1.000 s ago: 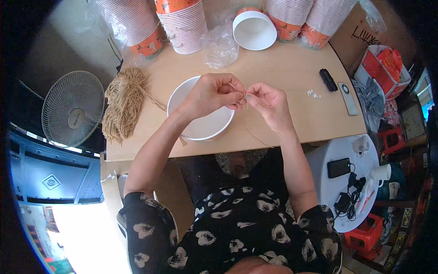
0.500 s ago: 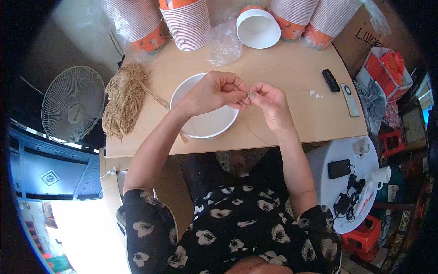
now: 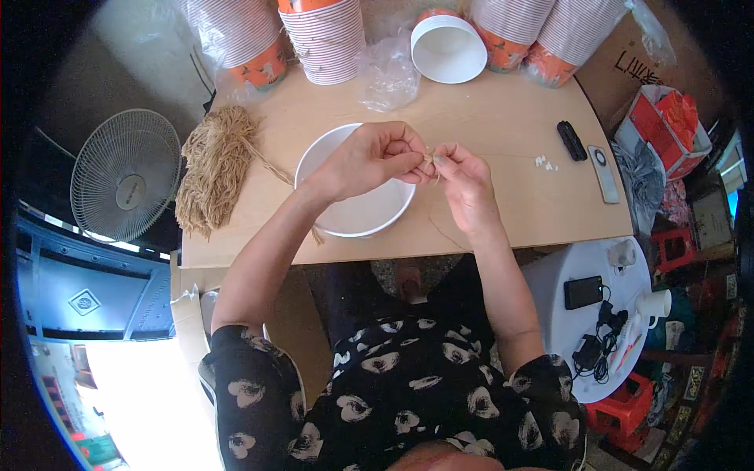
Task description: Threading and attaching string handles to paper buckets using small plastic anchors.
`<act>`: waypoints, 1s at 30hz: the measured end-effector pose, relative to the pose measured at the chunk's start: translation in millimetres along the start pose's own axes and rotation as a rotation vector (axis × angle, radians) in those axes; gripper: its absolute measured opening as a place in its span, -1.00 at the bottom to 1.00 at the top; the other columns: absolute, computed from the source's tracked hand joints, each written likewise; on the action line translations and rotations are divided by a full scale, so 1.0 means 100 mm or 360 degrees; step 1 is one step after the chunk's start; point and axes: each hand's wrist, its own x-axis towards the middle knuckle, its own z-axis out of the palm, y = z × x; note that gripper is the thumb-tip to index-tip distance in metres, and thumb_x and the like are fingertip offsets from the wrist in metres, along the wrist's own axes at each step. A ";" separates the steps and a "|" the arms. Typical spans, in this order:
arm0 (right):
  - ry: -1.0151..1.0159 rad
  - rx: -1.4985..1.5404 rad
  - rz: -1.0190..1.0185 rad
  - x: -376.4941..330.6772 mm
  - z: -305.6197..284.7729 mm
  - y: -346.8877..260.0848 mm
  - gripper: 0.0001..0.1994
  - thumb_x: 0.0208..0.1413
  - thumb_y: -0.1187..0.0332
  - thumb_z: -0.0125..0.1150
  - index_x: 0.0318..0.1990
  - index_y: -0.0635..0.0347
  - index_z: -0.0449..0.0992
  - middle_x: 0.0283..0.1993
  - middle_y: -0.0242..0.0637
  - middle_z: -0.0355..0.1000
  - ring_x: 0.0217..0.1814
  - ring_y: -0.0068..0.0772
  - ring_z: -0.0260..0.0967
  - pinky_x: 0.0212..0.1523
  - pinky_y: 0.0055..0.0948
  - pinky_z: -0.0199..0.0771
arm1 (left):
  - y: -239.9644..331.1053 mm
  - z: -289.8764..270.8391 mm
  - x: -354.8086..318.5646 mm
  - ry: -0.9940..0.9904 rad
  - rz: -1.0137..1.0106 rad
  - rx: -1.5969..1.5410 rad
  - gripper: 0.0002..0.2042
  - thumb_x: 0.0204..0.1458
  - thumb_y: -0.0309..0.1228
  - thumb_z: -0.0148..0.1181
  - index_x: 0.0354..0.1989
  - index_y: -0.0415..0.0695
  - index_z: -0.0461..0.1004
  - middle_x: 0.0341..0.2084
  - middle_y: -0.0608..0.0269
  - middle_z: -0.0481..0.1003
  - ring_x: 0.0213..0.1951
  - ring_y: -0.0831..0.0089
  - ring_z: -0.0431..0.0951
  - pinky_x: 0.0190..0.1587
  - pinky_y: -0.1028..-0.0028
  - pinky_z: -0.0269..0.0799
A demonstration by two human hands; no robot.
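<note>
Fingertips of both hands meet over the table, closed on a thin tan string (image 3: 428, 159) with a small knot-like bit between them. My left hand (image 3: 375, 161) pinches it from the left, palm side partly hidden. From the other side, my right hand (image 3: 468, 187) pinches it between thumb and forefinger. A fine strand hangs below the fingers toward the table's front edge. Under my left hand and wrist stands a white round bowl (image 3: 355, 234), partly covered by them. Left of the bowl lies a thick bundle of tan strings (image 3: 214, 173), with some strands trailing toward the bowl.
Stacked orange-and-white paper tubs (image 3: 326, 43) line the back, beside a clear plastic bag (image 3: 390, 74) and a tipped white tub (image 3: 448, 51). Small white bits (image 3: 545, 163), a black object (image 3: 571, 140) and a grey device (image 3: 604, 174) lie right. A fan (image 3: 126, 174) stands left.
My fingertips have shifted slightly on the string, and the right thumb and forefinger have turned a little. The knot-like bit shows more plainly between the hands now.
</note>
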 end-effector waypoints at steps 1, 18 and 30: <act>0.0000 -0.0001 0.0000 -0.01 0.01 -0.01 -0.84 0.23 0.35 0.21 -0.19 0.28 0.47 -0.30 -0.31 0.48 -0.23 -0.50 0.43 -0.07 -0.46 0.40 | 0.00 0.00 0.00 0.0000 0.0001 -0.0001 -0.88 0.29 -0.49 0.08 -0.14 -0.31 0.42 -0.23 0.10 0.60 -0.16 0.45 0.63 0.01 0.49 0.58; 0.0037 -0.0215 0.0000 0.00 0.02 -0.12 -0.82 0.19 0.38 0.30 -0.20 0.32 0.52 -0.27 -0.32 0.52 -0.18 -0.56 0.46 -0.13 -0.56 0.42 | 0.01 0.02 0.02 0.0075 0.0000 0.0125 -0.86 0.27 -0.50 0.10 -0.11 -0.32 0.44 -0.27 0.10 0.60 -0.20 0.44 0.65 -0.05 0.49 0.62; 0.0076 0.0171 0.0152 0.00 -0.03 -0.03 -0.89 0.19 0.40 0.22 -0.21 0.25 0.52 -0.29 -0.34 0.51 -0.22 -0.50 0.46 -0.11 -0.43 0.38 | 0.02 0.02 0.01 0.0070 0.0027 -0.0006 -0.84 0.23 -0.56 0.11 -0.09 -0.39 0.46 -0.27 0.06 0.62 -0.19 0.40 0.67 -0.09 0.49 0.63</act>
